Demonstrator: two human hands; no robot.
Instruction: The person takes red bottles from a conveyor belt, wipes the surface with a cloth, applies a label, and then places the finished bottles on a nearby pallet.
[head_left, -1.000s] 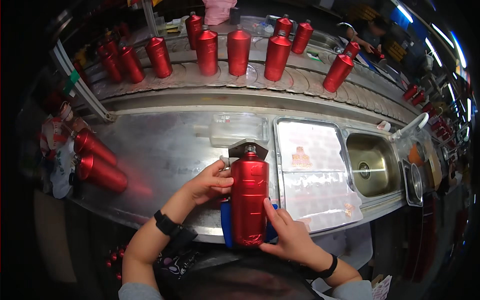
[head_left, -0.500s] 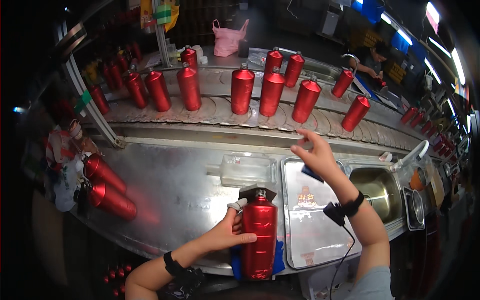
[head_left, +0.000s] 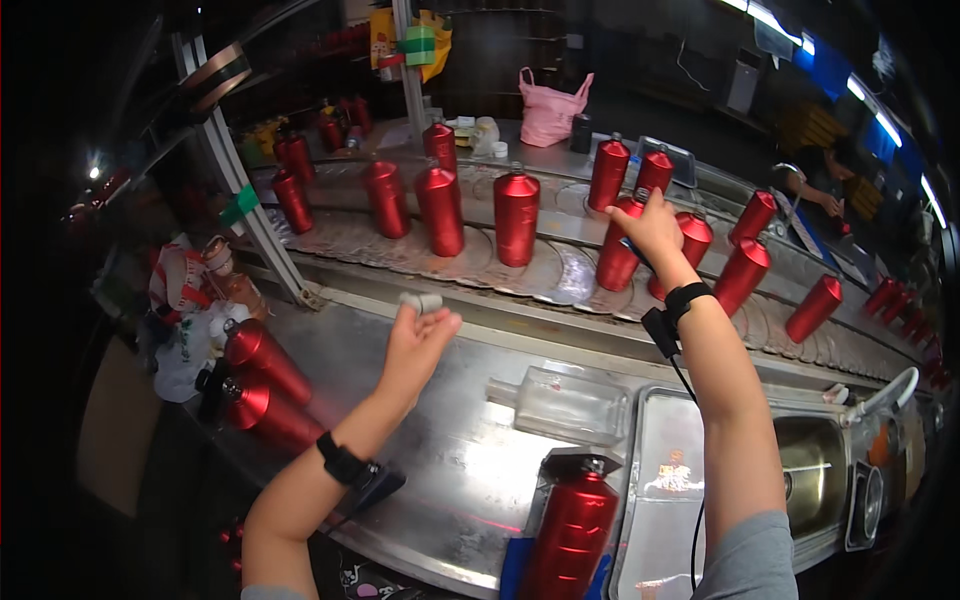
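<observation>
Out over the conveyor, my right hand has its fingers round the upper part of a red metallic bottle standing among others. My left hand is raised over the steel table, fingers apart and holding nothing, with a pale cover on one finger. Close to me stands another red bottle, against a dark angled piece and above a blue cloth. Beyond it lies a clear, empty-looking bottle on its side.
Red bottles stand along the slatted conveyor. Two red bottles lean at the table's left, beside a metal post. A metal tray and a sink are at right. A person works at far right.
My left hand has let go of the near red bottle and risen forward. My right hand has reached forward onto a conveyor bottle. The view has shifted left and upward.
</observation>
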